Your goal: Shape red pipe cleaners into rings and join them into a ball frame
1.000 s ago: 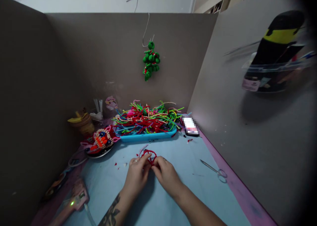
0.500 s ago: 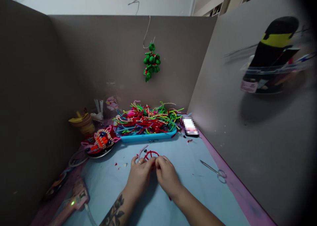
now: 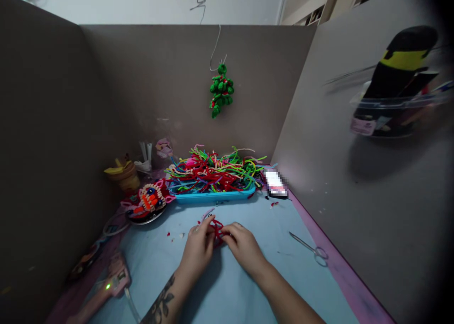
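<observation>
Between my hands is a red pipe-cleaner piece point(image 3: 218, 225), bent into a small rounded frame with crossing strands. My left hand point(image 3: 196, 248) pinches its left side between thumb and fingers, hiding part of it. On the other side, my right hand point(image 3: 245, 247) grips the right edge with thumb and fingertips. Just beyond my left fingers lies a short lilac pipe cleaner point(image 3: 208, 213), with a small dark bead beside it, partly covered. Red scraps point(image 3: 168, 234) are scattered on the light blue mat left of my hands.
Behind my hands stands a blue tray point(image 3: 216, 198) heaped with colourful pipe cleaners. Scissors point(image 3: 308, 248) and a phone point(image 3: 275, 184) lie to the right. A pink glue gun point(image 3: 118, 277) with a green light and a plate point(image 3: 147, 220) with a red figure are left. A green ornament point(image 3: 222, 91) hangs behind.
The red piece has been turned and shifted in my fingers. My right hand came in close against the left, then drew slightly back to the right. The camera view shifted a little.
</observation>
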Tool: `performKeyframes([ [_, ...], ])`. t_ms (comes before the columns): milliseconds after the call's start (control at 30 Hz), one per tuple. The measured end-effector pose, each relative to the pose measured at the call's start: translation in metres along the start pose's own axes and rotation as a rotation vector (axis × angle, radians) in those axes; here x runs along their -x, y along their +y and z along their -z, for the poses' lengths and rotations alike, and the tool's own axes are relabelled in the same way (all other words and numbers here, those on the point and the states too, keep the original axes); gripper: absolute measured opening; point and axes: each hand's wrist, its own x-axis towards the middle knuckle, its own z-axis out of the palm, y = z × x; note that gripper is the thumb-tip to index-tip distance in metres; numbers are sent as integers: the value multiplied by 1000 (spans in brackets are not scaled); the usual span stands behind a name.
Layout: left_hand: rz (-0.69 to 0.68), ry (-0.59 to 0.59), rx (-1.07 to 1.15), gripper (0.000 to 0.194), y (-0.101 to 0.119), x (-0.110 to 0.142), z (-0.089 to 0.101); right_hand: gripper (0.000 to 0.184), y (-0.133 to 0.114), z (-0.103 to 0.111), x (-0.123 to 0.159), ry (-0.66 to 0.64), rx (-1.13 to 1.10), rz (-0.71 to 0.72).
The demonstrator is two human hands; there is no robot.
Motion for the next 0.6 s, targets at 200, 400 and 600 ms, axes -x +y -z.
performKeyframes([
  [200,0,-37,47,46,2,3,-1,18,-3,3,1,28,131,35],
  [400,-9,-38,13,47,-1,3,-5,18,-5,4,0,49,121,81],
  [600,-65,-98,16,53,-3,3,-4,23,-2,4,0,45,116,79],
])
